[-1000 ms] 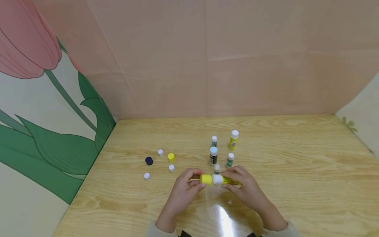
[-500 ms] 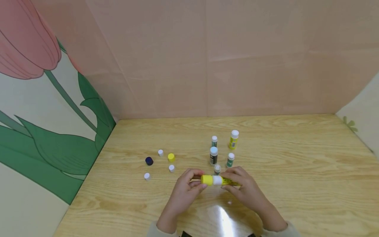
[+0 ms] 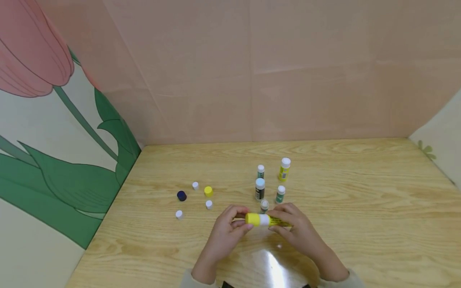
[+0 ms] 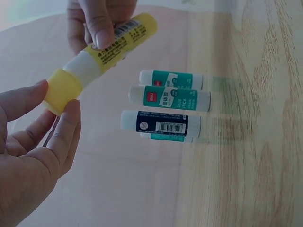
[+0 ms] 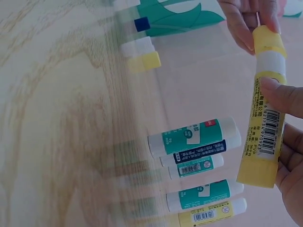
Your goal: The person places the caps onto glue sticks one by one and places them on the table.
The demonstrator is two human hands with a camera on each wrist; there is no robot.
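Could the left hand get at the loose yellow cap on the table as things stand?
Probably not at once: the left hand pinches the cap of the glue stick. Once freed, the way to the yellow cap looks open, with only small white caps nearby.

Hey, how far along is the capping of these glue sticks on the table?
Done: nothing looks finished; five sticks stand uncapped behind the hands. In hand: the right hand grips the yellow glue stick while the left hand pinches the yellow cap on its white neck, apparently not fully seated. Left: five loose caps lie to the left, seemingly one per standing stick.
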